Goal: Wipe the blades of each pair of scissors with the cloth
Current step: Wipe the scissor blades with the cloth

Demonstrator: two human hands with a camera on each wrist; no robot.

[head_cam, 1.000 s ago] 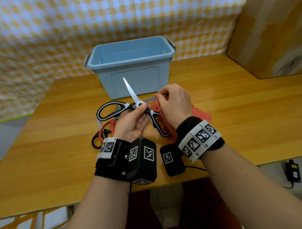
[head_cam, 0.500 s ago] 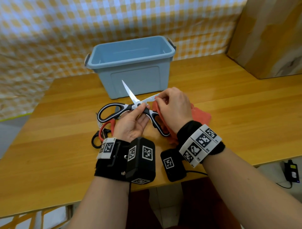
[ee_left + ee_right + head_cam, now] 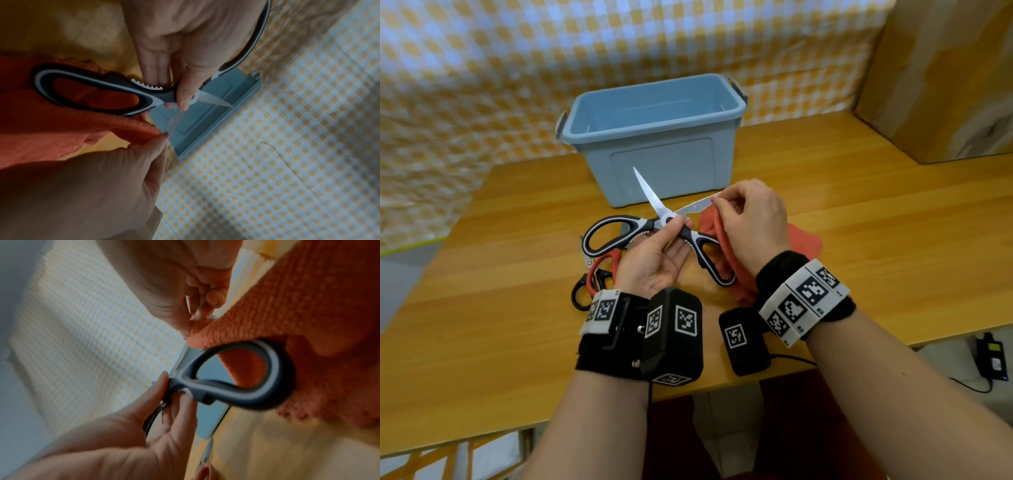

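R hand (image 3: 751,222) pinching cloth (image 3: 726,250) on blade tip, probably; L hand (image 3: 654,260) gripping scissors (image 3: 650,228) pivot.

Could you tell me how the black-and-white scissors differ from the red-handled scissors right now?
The black-and-white scissors are lifted and spread open, pinched at the pivot by the left hand; the red-handled scissors lie untouched on the table. The first are larger, with one blade meeting the cloth. Both have looped handles.
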